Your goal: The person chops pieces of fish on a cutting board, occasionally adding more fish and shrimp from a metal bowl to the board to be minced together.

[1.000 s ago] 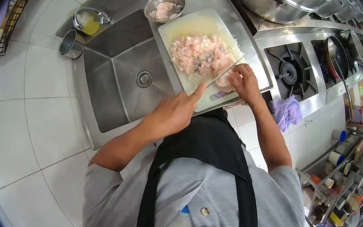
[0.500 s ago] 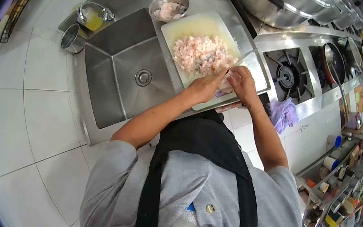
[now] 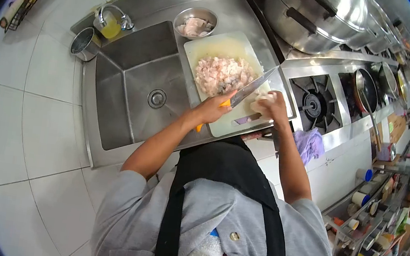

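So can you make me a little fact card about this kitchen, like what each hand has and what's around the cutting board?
Left hand: holding a knife with an orange handle
Right hand: holding a piece of meat, pale
Cutting board: has a pile of chopped meat on it
Behind the board: a metal bowl with pale pieces in it
Left of the board: a metal sink
Right of the board: a stove burner
Near the stove: a purple cloth
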`<state>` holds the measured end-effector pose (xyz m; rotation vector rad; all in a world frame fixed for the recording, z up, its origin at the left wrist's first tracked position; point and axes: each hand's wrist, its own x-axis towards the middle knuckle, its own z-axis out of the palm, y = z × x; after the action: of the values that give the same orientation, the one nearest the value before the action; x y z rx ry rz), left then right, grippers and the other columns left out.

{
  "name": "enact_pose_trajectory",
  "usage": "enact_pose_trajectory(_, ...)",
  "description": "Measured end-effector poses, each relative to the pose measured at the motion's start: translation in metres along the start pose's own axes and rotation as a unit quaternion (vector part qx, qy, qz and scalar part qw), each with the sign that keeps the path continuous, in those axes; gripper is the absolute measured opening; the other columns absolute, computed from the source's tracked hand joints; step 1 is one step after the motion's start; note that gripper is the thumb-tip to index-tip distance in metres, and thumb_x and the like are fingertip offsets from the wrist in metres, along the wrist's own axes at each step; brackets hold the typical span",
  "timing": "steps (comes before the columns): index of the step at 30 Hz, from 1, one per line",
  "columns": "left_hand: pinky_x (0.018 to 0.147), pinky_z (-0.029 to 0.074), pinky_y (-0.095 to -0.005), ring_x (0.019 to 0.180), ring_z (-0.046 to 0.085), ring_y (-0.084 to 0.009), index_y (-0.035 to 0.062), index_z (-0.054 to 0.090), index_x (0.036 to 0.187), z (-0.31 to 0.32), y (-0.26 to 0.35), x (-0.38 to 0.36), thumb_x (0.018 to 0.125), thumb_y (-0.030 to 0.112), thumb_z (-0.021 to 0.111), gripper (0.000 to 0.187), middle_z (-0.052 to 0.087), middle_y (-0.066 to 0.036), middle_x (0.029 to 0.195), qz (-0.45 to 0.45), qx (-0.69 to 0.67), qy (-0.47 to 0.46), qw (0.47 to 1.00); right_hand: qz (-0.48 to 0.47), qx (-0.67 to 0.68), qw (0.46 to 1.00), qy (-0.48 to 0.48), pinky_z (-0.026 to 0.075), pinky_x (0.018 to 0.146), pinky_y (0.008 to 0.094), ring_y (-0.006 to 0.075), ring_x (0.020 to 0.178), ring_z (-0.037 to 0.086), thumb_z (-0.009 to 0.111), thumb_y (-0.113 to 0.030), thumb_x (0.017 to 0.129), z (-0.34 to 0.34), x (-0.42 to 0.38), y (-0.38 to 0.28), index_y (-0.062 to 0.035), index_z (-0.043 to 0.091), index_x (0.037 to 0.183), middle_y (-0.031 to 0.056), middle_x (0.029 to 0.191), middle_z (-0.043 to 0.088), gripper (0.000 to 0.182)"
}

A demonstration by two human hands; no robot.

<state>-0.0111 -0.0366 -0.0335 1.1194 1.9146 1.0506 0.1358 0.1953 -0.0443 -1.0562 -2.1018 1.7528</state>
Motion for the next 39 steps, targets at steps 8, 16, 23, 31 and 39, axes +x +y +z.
enact_pose_trajectory(8, 0.1, 0.046, -0.0326, 0.118, 0.061, -0.0253, 0.0114, 0.033, 0.156, -0.039, 0.035, -0.052, 0.097, 0.018, 0.06, 0.065, 0.06, -0.021, 0.134, -0.069, -0.101, 0.142, 0.982, 0.003, 0.345, 0.922, -0.174, 0.056, 0.078, 0.0378, 0.0218, 0.101, 0.065, 0.064, -0.019, 0.092, 0.001, 0.052, -0.112, -0.0058, 0.054, 0.124, 0.0094, 0.115, 0.063, 0.036)
enact_pose_trajectory(16, 0.063, 0.05, -0.0272, 0.064, 0.053, -0.0105, 0.0139, 0.033, 0.157, -0.051, 0.031, -0.094, 0.098, 0.015, 0.06, 0.065, 0.058, -0.002, 0.082, -0.11, -0.186, 0.249, 0.944, 0.059, 0.207, 0.929, -0.3, 0.056, 0.087, 0.0406, 0.0249, 0.102, 0.065, 0.071, -0.024, 0.088, 0.129, 0.182, -0.14, 0.002, 0.062, 0.124, 0.0166, 0.113, 0.066, 0.045)
enact_pose_trajectory(23, 0.052, 0.044, -0.0229, 0.056, 0.046, -0.0057, 0.0147, 0.032, 0.158, -0.055, 0.036, -0.101, 0.099, 0.016, 0.061, 0.065, 0.053, 0.002, 0.077, -0.117, -0.183, 0.279, 0.935, -0.122, -0.111, 0.973, -0.159, 0.04, 0.111, 0.0465, 0.0394, 0.141, 0.04, 0.086, -0.047, 0.074, 0.079, 0.14, -0.113, 0.0003, 0.032, 0.153, 0.0254, 0.153, 0.04, 0.107)
enact_pose_trajectory(31, 0.058, 0.045, -0.0234, 0.059, 0.048, -0.0061, 0.011, 0.033, 0.157, -0.047, 0.028, -0.07, 0.099, 0.015, 0.06, 0.064, 0.056, -0.001, 0.08, -0.091, -0.171, 0.21, 0.958, -0.339, -0.35, 0.87, -0.074, 0.039, 0.107, 0.0516, 0.0428, 0.128, 0.047, 0.084, -0.053, 0.071, 0.035, 0.047, -0.018, -0.0035, 0.039, 0.146, 0.0245, 0.139, 0.047, 0.1)
enact_pose_trajectory(39, 0.056, 0.044, -0.0255, 0.057, 0.048, -0.0074, 0.0113, 0.034, 0.157, -0.031, 0.014, -0.062, 0.099, 0.014, 0.059, 0.064, 0.056, -0.002, 0.078, -0.054, -0.122, 0.178, 0.975, -0.277, -0.293, 0.914, 0.03, 0.047, 0.09, 0.0475, 0.0365, 0.102, 0.058, 0.071, -0.029, 0.088, 0.025, 0.023, 0.025, -0.0062, 0.055, 0.13, 0.0194, 0.117, 0.056, 0.05)
